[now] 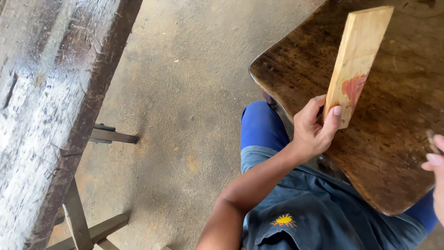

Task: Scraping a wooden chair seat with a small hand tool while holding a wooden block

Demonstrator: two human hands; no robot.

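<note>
My left hand (314, 127) grips the near end of a pale wooden plank (358, 53) with a reddish stain near its lower part. The plank rests on a dark, worn wooden table (393, 139) and angles away toward the top right. My right hand (434, 159) shows only at the right edge, above the table's near corner. Its fingers pinch a thin dark object that is mostly cut off by the frame, so I cannot identify it. My lap, in blue trousers and a grey-blue shirt, sits under the table's edge.
A long, weathered wooden beam (41, 115) runs along the left side on metal legs (78, 217). A small bracket (113, 134) sticks out from it. Dusty concrete floor (185, 92) lies between the beam and the table.
</note>
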